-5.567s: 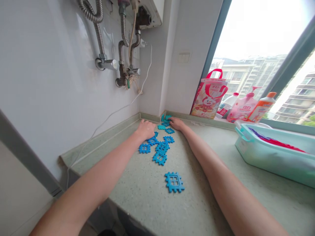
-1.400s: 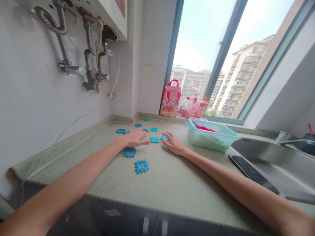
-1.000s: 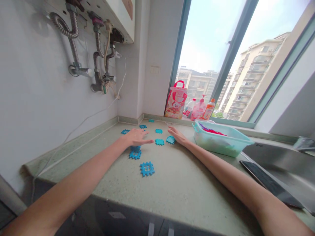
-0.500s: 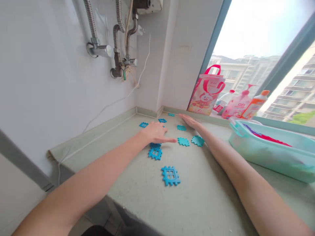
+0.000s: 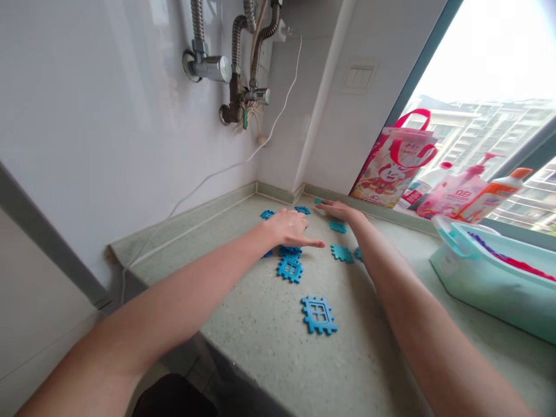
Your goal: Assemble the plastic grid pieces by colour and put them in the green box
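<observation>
Over a group of blue interlocking tiles my left hand point(image 5: 292, 227) is spread, thumb stretched to the right; it hides part of them. Just below it lies a blue window tile point(image 5: 289, 269), and nearer me another window tile point(image 5: 319, 315) lies flat. My right hand point(image 5: 336, 209) reaches to the back, fingers out, at a small teal tile point(image 5: 318, 201) that it partly covers. A teal tile point(image 5: 337, 227) and a lighter turquoise tile point(image 5: 342, 253) lie between my arms. Another turquoise tile point(image 5: 358, 253) is mostly behind my right forearm.
The tiles lie on a pale green counter point(image 5: 260, 324) that ends at a front edge. A mint plastic basin point(image 5: 490, 289) stands on the right. Along the window sill are a pink bag point(image 5: 391, 165) and several bottles. Pipes and a white cable point(image 5: 221, 171) run along the left wall.
The view has swung left, so everything sits further right. My right hand has moved onto the small teal tile at the back. My left hand stays spread over the blue tiles.
</observation>
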Demonstrator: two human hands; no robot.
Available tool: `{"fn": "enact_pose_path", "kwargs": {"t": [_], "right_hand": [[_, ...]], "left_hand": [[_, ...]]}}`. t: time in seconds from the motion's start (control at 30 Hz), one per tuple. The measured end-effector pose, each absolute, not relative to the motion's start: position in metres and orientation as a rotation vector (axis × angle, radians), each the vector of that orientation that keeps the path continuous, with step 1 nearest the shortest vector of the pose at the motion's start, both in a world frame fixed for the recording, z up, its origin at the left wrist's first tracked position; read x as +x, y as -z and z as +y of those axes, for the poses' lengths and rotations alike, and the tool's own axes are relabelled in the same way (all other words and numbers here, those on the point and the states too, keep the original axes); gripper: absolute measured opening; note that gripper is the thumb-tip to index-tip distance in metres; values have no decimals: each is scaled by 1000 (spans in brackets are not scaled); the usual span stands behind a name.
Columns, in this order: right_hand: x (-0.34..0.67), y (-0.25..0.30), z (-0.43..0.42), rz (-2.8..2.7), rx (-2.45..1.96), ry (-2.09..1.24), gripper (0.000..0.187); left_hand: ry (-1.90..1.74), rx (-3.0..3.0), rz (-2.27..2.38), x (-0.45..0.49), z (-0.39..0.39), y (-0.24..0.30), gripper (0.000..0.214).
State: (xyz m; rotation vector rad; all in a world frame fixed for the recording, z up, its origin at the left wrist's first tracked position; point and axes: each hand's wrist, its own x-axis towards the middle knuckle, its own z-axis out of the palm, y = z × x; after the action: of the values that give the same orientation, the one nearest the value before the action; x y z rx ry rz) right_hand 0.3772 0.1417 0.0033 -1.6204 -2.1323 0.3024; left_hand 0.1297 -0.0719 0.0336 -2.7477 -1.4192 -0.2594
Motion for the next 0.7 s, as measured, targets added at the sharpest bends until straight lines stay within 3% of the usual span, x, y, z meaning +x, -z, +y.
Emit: {"fn": "enact_pose_path", "kwargs": {"t": [0.17,0.27,0.5,0.7], "right_hand": [[384,-23,91,-2332,-1702,-436,76],[390,-33,57,-2360,-1702,-456,85],[411,-40,-31,-2437,-1594,-491,76],[452,-31,-124,-2501,-1516,-468,87]], "left_hand": [[339,-2747,-1419,127,-71,-36,86],[346,-2718,-1392,125,-70,-36,80],[272,-2690,-1396,122,-70,-36,82],[191,-2692,-1408,118,-76,-37,84]]}}
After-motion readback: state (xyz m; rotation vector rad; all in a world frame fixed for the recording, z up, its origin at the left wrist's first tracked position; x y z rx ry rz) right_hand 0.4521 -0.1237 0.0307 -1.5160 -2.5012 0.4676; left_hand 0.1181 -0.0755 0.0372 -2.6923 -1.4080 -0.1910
